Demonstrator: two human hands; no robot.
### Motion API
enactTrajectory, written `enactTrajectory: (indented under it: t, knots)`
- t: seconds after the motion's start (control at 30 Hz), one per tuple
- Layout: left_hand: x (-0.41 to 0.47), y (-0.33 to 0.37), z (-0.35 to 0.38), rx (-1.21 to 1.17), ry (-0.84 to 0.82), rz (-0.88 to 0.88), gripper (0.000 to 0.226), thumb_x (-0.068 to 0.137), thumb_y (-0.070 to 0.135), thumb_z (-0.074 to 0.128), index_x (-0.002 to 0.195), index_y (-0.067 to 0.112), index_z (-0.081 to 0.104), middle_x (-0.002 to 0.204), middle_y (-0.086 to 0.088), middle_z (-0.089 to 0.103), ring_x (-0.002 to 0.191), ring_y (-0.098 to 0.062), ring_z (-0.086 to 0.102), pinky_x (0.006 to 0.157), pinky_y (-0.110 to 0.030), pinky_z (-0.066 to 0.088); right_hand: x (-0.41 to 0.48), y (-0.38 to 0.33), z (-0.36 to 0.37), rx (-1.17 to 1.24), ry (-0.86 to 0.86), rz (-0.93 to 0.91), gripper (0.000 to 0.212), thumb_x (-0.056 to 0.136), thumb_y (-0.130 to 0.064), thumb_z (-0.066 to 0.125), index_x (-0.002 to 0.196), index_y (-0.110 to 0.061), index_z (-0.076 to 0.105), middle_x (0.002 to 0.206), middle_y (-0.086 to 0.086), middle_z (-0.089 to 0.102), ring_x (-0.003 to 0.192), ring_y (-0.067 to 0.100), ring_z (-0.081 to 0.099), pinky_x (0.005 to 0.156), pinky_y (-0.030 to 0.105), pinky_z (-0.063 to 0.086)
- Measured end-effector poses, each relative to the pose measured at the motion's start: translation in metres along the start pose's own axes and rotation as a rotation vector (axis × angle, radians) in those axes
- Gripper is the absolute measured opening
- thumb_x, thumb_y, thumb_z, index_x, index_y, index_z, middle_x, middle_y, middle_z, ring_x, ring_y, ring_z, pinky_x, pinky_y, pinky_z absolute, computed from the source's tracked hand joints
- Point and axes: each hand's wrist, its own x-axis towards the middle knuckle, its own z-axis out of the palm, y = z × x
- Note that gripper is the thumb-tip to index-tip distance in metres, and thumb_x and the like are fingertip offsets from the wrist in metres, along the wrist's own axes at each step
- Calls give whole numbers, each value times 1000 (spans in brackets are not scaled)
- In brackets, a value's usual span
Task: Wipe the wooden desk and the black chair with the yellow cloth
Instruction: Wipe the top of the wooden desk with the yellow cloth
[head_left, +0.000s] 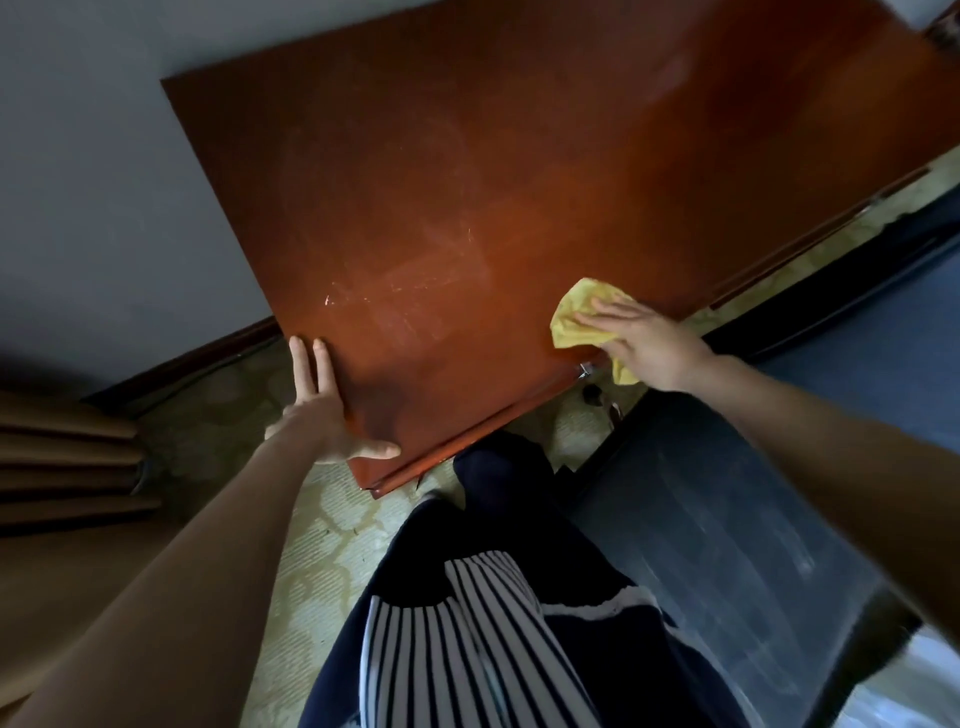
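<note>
The reddish-brown wooden desk (467, 182) fills the upper middle of the view, its top bare and faintly scratched. My right hand (644, 343) presses the crumpled yellow cloth (574, 317) flat against the desk near its front edge, fingers straight. My left hand (322, 405) rests on the desk's near left corner, fingers along the side edge and thumb along the front. The black chair (727, 519) stands at the lower right, its dusty seat beneath my right forearm.
A pale wall (104, 182) runs behind and left of the desk. Patterned light carpet (322, 545) covers the floor. Tan curtain folds (62, 457) hang at the left. A blue surface (883, 338) lies to the right. My dark, striped clothing (467, 649) fills the bottom centre.
</note>
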Motion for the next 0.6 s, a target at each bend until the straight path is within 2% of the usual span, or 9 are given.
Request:
enactTrajectory:
  t: [0.17,0.27,0.43,0.53,0.6]
  knots:
    - [1,2,1,31,-11,-12,155,50,61,83,126,31,-49,134,5,-58,140,-36,26,108,-49,36,34,21,-15,98,39,164,46,103,-30,33,148,-30,28,157,-1,21,145,20,14,118,40,14]
    - [-1,3,1,52,-17,-21,151,49,64,80,116,34,-51,133,5,-58,139,-36,29,107,-48,37,49,-2,-8,100,55,196,45,102,-37,29,147,-34,27,159,2,15,146,24,6,118,37,7]
    - [-4,5,0,63,-24,-36,153,40,69,77,116,33,-52,123,7,-63,134,-33,38,103,-47,42,52,-71,6,66,46,43,45,101,-44,29,146,-42,24,160,-3,7,146,24,-3,116,37,-1]
    - [-1,2,0,54,-26,-44,154,44,67,80,118,33,-52,116,10,-64,132,-31,41,102,-48,43,52,-114,24,47,29,-98,44,100,-45,31,144,-45,26,159,-7,8,146,22,-5,116,39,-3]
    - [0,3,0,64,-16,-42,155,46,67,80,122,32,-51,118,9,-64,129,-31,44,99,-47,44,47,-137,38,31,56,-149,45,99,-46,33,144,-46,27,159,-7,9,146,22,-5,117,40,-3]
